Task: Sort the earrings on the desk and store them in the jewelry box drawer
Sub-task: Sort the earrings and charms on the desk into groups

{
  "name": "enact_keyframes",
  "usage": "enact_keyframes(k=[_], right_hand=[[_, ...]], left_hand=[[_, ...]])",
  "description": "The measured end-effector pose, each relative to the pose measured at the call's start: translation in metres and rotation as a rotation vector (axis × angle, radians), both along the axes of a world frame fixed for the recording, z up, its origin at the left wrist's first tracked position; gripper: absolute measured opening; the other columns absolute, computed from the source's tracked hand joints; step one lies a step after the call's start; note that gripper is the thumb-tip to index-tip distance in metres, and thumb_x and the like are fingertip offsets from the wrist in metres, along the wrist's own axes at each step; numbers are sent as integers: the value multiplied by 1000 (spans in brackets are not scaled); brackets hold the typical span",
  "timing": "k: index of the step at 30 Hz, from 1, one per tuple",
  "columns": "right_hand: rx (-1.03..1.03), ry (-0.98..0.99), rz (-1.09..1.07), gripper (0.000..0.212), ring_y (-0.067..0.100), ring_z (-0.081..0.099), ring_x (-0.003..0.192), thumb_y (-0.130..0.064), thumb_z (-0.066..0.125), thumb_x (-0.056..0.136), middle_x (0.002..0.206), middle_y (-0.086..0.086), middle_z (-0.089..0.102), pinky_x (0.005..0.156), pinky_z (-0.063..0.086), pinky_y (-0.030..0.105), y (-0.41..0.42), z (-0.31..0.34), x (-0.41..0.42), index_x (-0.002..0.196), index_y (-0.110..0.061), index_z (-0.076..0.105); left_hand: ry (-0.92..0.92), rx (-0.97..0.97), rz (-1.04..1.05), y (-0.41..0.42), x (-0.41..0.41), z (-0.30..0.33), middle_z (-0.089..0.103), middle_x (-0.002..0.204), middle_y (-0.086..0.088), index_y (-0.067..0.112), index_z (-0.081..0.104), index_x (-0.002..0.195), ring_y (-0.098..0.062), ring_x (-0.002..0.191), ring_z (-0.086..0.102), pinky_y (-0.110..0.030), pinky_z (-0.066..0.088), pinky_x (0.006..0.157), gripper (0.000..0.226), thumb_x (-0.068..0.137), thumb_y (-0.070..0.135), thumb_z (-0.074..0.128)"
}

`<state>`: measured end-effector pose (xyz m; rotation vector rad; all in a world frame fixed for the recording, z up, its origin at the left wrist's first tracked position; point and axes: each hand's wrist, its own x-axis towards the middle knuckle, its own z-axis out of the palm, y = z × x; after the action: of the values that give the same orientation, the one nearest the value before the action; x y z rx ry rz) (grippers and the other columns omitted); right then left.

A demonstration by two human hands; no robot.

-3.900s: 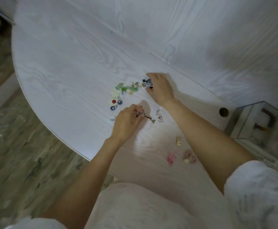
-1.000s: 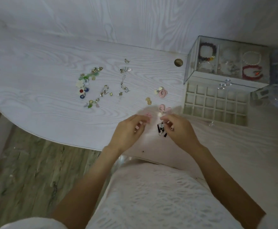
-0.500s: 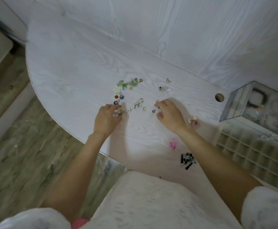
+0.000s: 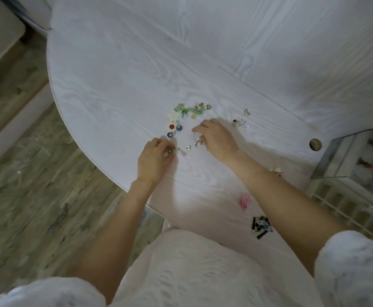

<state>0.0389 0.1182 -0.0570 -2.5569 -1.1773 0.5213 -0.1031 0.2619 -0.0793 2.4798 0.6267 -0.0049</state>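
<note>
— Where the bench (image 4: 114, 85) edge curves closest to the person, what lies there?

— Black-and-white earrings (image 4: 261, 226) beside the right forearm, then a pink earring (image 4: 244, 200) a little farther in. Both are well behind the hands.

— And the left hand (image 4: 153, 159)?

— Curled shut, fingertips pinching a small pale earring (image 4: 171, 151) against the bench. Another tiny piece lies just to its right.

— The right hand (image 4: 215, 138)?

— Spread loosely, palm down, fingers reaching toward the left. A silver earring (image 4: 198, 143) sits right under its thumb (whether it is gripped, I cannot tell), and a small silver stud (image 4: 188, 148) lies between the two hands.

— Beyond them?

— A white flower earring (image 4: 173, 116) with red and blue beads just past the left hand, a green cluster (image 4: 188, 110) farther back, and silver pieces (image 4: 239, 122) past the right hand's knuckles.

— The jewelry box (image 4: 353, 156)?

— Far right, glass-walled, its gridded drawer (image 4: 347, 202) pulled open, well apart from both hands.
</note>
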Motion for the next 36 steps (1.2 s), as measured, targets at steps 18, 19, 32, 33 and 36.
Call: enact_keyframes(k=[18, 19, 32, 33, 36], right_hand=[[450, 163, -648, 11, 16, 67, 83, -17, 46, 97, 91, 3, 68, 70, 53, 26, -102, 21, -15, 104, -11, 51], [441, 183, -667, 10, 16, 68, 82, -16, 46, 97, 90, 2, 67, 65, 55, 27, -105, 19, -18, 105, -11, 51], [396, 290, -894, 12, 25, 67, 77, -14, 50, 94, 88, 12, 71, 71, 55, 41, -107, 5, -14, 105, -9, 54], [389, 281, -899, 13, 26, 66, 78, -14, 50, 94, 88, 12, 71, 70, 53, 40, -109, 5, -13, 105, -9, 54], [468, 386, -999, 10, 22, 65, 77, -11, 48, 95, 90, 14, 70, 72, 55, 37, -113, 4, -10, 104, -7, 52]], left_hand=[[-129, -16, -165, -45, 25, 6, 61, 107, -7, 11, 65, 106, -27, 98, 54, -32, 46, 73, 22, 85, 15, 61], [-122, -18, -194, -50, 31, 8, 60, 108, -7, 12, 64, 108, -26, 99, 53, -33, 46, 72, 23, 86, 17, 60], [94, 12, -298, -98, 124, 10, 60, 113, -10, 13, 58, 112, -27, 108, 48, -36, 43, 83, 27, 87, 23, 57], [110, 6, -290, -97, 127, 10, 61, 110, -10, 13, 60, 109, -26, 106, 50, -35, 43, 80, 24, 87, 22, 58], [100, -4, -293, -95, 126, 10, 64, 101, -10, 13, 63, 100, -27, 95, 56, -33, 42, 70, 14, 88, 20, 58]])
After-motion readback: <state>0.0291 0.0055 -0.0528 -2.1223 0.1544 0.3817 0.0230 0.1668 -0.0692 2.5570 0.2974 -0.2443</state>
